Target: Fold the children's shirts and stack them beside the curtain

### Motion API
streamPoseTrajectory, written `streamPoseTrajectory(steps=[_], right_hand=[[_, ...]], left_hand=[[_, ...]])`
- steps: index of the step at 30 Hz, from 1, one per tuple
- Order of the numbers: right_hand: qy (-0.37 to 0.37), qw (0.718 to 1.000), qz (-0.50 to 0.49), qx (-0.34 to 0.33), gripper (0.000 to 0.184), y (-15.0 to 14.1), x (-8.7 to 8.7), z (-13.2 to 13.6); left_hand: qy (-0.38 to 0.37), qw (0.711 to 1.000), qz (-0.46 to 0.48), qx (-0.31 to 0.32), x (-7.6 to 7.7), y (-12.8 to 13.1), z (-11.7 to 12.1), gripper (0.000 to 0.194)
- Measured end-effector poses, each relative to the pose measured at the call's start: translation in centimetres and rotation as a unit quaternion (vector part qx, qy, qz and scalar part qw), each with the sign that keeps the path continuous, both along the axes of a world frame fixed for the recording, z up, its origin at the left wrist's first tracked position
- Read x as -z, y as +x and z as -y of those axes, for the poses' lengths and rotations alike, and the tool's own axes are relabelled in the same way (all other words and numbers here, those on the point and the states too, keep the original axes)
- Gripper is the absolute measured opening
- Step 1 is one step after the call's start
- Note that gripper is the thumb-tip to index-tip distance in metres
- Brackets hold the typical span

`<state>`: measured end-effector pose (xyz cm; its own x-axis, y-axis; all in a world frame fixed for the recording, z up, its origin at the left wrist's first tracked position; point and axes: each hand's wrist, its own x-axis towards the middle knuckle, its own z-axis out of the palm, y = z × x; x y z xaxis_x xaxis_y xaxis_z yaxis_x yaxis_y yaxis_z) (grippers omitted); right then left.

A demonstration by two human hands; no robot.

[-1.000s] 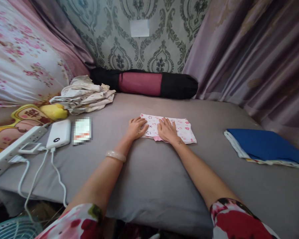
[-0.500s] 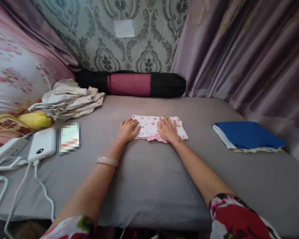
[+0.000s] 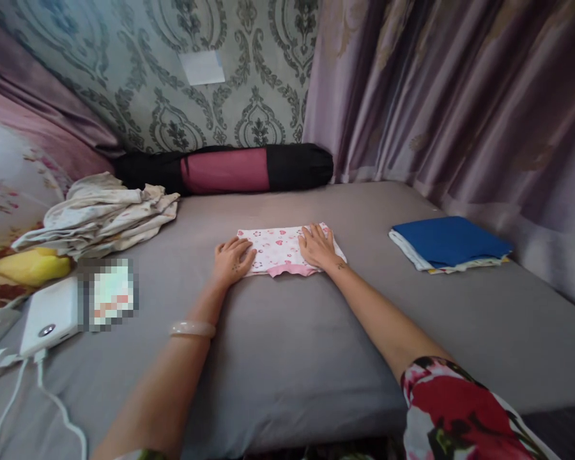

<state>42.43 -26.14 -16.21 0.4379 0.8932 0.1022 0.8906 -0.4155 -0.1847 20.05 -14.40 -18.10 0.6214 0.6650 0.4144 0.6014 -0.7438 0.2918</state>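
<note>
A folded white garment [image 3: 273, 246] with pink and red prints and a pink wavy edge lies flat on the grey sheet [image 3: 287, 358]. My left hand [image 3: 234, 259] rests on its left end, fingers stretched out. Over its right end lies my right hand [image 3: 319, 248], palm down with the fingers apart. Neither hand grips the cloth; the palms hide both ends of it. What kind of garment it is, I cannot tell.
To the right sits a folded stack with a blue cloth [image 3: 450, 239] on top. Crumpled pale cloth [image 3: 100, 214] lies back left, near a black and maroon roll [image 3: 225, 169]. A white power bank [image 3: 50, 316] with cables is at the left.
My view has turned to the right, so most things sit further left in it. My right hand has slid toward the garment's right end; my left hand stays on the left end.
</note>
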Motion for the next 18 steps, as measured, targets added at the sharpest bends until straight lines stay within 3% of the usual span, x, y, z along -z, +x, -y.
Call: streamPoseTrajectory(steps=[13,18], right_hand=[[-0.012,1.0,-0.013,0.002,0.054,0.8,0.2,0.2],[-0.009,0.999,-0.01,0.04,0.057,2.0,-0.1,0.9]], left_hand=[[0.009,1.0,-0.007,-0.002,0.3,-0.1,-0.3,0.036],[0.006,1.0,-0.013,-0.004,0.1,0.0,-0.2,0.036]])
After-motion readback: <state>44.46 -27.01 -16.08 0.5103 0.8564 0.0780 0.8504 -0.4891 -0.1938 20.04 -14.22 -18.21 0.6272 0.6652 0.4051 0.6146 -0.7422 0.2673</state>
